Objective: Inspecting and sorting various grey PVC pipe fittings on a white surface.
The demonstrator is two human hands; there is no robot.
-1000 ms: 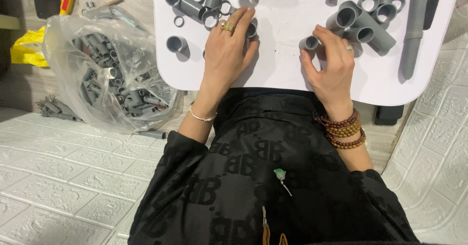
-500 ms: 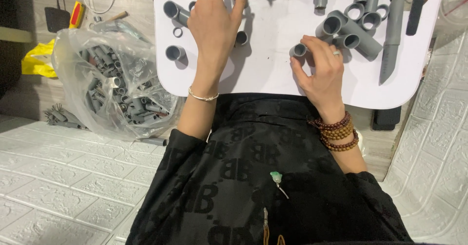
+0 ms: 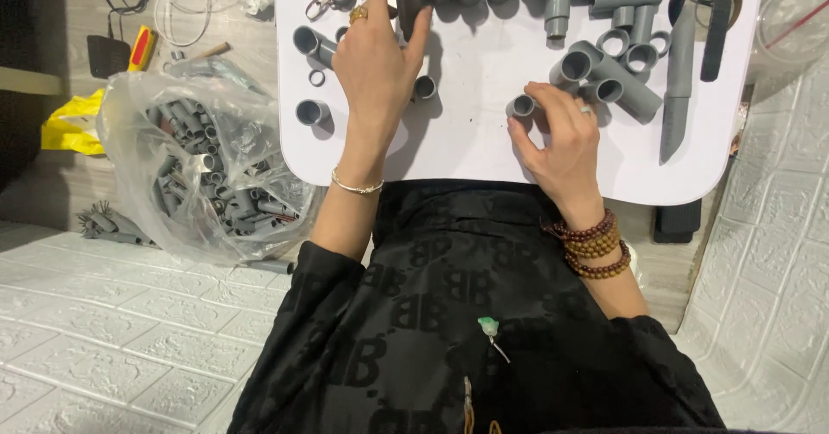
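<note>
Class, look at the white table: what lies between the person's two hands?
In the head view, one short grey pipe piece stands on the white table between the left hand and right hand, beside the left hand; the rest is bare.

Bright, even light from above. White round-cornered bench nearly washed out, with soft short shadows under the grey plastic pipe pieces and beneath the left hand. Sharp focus throughout, no motion blur. Slight wide-angle bending at the edges. Glossy highlights on the clear plastic bag.
</note>
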